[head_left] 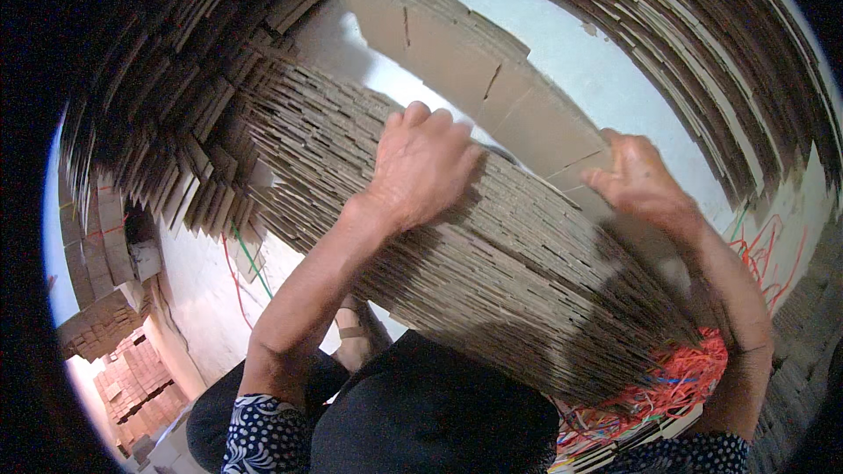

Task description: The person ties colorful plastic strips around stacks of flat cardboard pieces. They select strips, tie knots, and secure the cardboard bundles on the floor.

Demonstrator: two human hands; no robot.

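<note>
A long row of flat brown cardboard sheets (492,254) stands on edge in front of me, packed tightly. My left hand (426,162) lies over its far edge with the fingers curled down; the fingertips are hidden. Beyond the row, a few slotted cardboard sheets (465,70) lean upright and apart from it. My right hand (645,175) grips their near right end, thumb on the face toward me and fingers behind. Both hands are slightly blurred.
More cardboard stacks curve along the far right (702,53) and crowd the left (176,105). Tangled red strapping (685,373) lies at the row's right end. Below are my dark-clad legs (430,412). Stacked bundles (132,377) stand at lower left on the pale floor.
</note>
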